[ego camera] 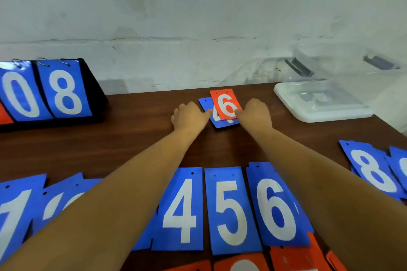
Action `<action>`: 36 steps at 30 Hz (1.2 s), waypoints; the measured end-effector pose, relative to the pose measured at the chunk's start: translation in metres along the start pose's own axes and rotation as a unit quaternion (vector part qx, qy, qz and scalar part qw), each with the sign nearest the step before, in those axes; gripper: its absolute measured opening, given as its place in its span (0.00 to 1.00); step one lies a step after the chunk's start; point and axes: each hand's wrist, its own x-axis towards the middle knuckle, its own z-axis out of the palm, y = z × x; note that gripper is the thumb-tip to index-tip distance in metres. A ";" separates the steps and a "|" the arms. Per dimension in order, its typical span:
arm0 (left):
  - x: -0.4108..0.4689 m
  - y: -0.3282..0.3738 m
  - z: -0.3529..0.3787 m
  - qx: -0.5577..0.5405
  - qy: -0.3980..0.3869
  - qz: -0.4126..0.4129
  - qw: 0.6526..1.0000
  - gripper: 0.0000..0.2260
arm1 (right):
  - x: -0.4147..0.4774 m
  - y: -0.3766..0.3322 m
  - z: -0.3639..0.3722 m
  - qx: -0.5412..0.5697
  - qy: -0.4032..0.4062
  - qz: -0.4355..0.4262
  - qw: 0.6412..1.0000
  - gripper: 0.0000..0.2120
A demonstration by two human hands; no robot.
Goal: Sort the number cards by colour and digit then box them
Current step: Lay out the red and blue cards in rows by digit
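Far across the table (141,114), both hands reach a red 6 card (224,103) lying askew on a blue card (223,124). The left hand (190,116) and right hand (255,114) have curled fingers, tips touching the cards' side edges; whether they pinch cannot be told. A blue 4 card (180,209), 5 card (231,211) and 6 card (275,209) lie in a near row; the clear box (343,72) stands far right.

The table (141,116) top is dark brown wood grain, smooth with a low sheen. The blue cards (231,211) and the red card (225,103) are thin matt sheet, plastic-like, with white printed digits. The scoreboard (92,86) at far left has a matt black body and thin metal rings (41,60). The box (343,66) and lid (319,103) at far right are clear glossy plastic. The wall (198,6) is rough, scuffed paint.
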 end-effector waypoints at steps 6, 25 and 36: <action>0.024 0.008 0.025 0.030 0.044 0.001 0.999 0.24 | 0.034 -0.008 0.024 -0.066 -0.016 0.070 0.995 0.34; -0.070 -0.063 -0.075 -0.334 -0.007 0.001 0.943 0.07 | -0.078 0.001 -0.040 0.337 -0.008 0.010 0.941 0.07; -0.182 -0.111 -0.086 -0.156 -0.064 0.025 0.985 0.13 | -0.192 0.008 -0.054 0.386 -0.048 0.029 0.921 0.04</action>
